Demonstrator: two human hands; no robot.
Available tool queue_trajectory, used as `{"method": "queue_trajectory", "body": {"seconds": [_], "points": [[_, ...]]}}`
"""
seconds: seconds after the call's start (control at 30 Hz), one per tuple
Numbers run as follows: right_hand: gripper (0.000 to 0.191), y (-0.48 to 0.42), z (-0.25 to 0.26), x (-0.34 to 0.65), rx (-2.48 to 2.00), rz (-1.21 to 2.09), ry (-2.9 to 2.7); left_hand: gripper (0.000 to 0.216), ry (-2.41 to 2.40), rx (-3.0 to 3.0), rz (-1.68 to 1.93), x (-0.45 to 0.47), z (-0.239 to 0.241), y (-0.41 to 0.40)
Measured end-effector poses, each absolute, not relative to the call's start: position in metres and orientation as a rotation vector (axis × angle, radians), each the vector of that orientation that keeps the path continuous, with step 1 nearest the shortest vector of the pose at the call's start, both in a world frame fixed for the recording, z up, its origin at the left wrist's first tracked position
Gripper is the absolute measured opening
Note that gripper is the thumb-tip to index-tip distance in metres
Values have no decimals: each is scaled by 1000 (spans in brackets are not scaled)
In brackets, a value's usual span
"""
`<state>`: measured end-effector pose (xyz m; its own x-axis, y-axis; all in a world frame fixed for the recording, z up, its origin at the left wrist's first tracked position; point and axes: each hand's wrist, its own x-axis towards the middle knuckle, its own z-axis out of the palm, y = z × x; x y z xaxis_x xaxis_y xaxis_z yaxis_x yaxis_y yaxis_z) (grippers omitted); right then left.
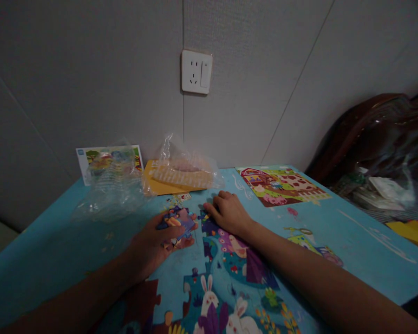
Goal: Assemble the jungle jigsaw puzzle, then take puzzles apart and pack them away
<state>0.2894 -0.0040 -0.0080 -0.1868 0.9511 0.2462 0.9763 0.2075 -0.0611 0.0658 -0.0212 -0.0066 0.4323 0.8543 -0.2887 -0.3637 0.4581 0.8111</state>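
Note:
My left hand (152, 247) lies palm up on the blue table (351, 241) and holds a small stack of loose puzzle pieces (177, 221), fingers curled round them. My right hand (229, 213) rests knuckles up at the top edge of the partly built puzzle (226, 278), fingertips pressing on a piece (204, 215) there. That puzzle shows rabbits, flowers and a purple shape. A couple of loose pieces (178, 200) lie just beyond my hands.
A finished farm puzzle (282, 184) lies at the back right. Clear plastic bags (111, 185) and a yellow envelope (160, 185) sit by the wall, with a picture card (81, 160) leaning there. A wall socket (196, 72) is above. A dark bag (379, 134) bulges at the right.

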Motion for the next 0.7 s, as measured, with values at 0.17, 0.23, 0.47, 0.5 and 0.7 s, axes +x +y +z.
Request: {"method": "queue_trajectory", "body": {"seconds": [0.17,0.23,0.47,0.5,0.7], "points": [[44,-6,-7,290,-1725,-1,-2231,29,772,784,866,66,-5,-23],[41,-7,-7,287,-1700,12,-2237,28,738,814,847,65,-5,-24],[39,-8,-11,282,-1745,-67,-2184,27,703,841,832,65,-7,-21],[38,-7,-11,283,-1730,-24,-2161,28,698,835,833,65,-7,-21],[26,-6,-10,287,-1590,159,-2094,31,709,798,836,65,-8,-21]]}}
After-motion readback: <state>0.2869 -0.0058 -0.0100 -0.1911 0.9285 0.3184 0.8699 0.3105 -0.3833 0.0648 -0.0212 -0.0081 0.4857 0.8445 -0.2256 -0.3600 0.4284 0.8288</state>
